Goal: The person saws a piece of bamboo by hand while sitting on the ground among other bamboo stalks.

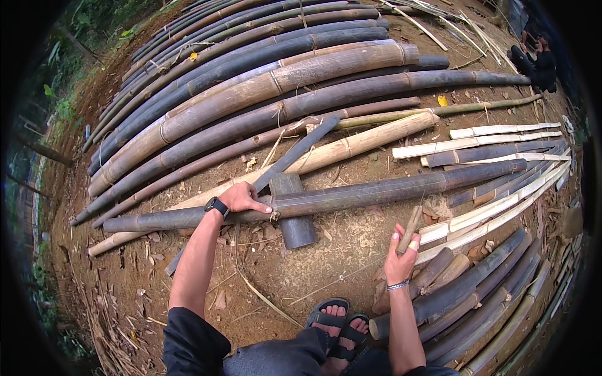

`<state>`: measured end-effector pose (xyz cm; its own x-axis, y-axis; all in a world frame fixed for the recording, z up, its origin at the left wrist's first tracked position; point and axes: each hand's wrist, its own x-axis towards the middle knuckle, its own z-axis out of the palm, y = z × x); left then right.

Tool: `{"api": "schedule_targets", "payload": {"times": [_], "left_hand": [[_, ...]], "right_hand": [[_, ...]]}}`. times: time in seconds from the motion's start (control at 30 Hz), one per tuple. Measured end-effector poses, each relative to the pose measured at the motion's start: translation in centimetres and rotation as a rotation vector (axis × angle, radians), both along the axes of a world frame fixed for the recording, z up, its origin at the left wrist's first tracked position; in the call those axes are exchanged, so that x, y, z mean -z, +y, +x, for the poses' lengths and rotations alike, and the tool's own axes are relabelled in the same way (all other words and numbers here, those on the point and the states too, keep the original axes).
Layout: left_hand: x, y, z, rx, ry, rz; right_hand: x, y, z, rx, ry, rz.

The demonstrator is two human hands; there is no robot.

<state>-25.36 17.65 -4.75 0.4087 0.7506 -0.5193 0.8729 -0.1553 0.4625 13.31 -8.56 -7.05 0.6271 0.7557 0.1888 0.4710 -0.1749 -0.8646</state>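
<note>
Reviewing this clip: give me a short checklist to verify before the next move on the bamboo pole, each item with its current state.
1. Left hand steadying the dark bamboo pole: ok.
2. Pole resting across the short block: ok.
3. Long blade set at the pole by the left hand: ok; depth of bite cannot tell.
4. Right hand gripping the wooden stick: ok.
5. Sandalled feet back from the pole: ok.

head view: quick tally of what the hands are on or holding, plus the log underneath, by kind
dark bamboo pole under the left hand: 1
long blade resting on that pole: 1
short dark log under the pole: 1
short wooden stick in the right hand: 1
total: 4
</note>
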Motion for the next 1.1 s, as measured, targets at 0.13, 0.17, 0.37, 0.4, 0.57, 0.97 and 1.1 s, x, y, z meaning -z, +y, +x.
{"api": "schedule_targets", "payload": {"times": [0.13, 0.17, 0.37, 0.4, 0.57, 0.97, 1.1], "left_hand": [[0.4, -2.4, 0.1, -0.015, -0.094, -0.095], [1.1, -2.7, -0.4, -0.017, -0.079, -0.118], [0.6, -5.4, -0.8, -0.114, -0.148, 0.022], [0.6, -6.2, -0.9, -0.138, -0.182, 0.067], [-3.9, -12.6, 4.5, -0.014, -0.151, 0.722], [0.3, -14.7, 13.7, 0.143, 0.126, 0.711], [0.3, -12.4, 14.2, 0.093, 0.131, 0.688]], "right_hand": [[-0.5, -1.4, 0.2, -0.111, -0.021, -0.019], [-0.5, -1.3, -0.1, -0.139, -0.042, -0.033], [1.6, 0.1, -2.1, -0.211, -0.027, -0.127], [1.8, 0.0, -2.4, -0.211, -0.045, -0.127], [2.1, -0.8, -2.3, -0.181, -0.085, -0.183], [-0.8, 3.1, -2.6, -0.165, -0.079, -0.112], [-1.2, 4.8, -2.6, -0.133, -0.015, -0.106]]}}
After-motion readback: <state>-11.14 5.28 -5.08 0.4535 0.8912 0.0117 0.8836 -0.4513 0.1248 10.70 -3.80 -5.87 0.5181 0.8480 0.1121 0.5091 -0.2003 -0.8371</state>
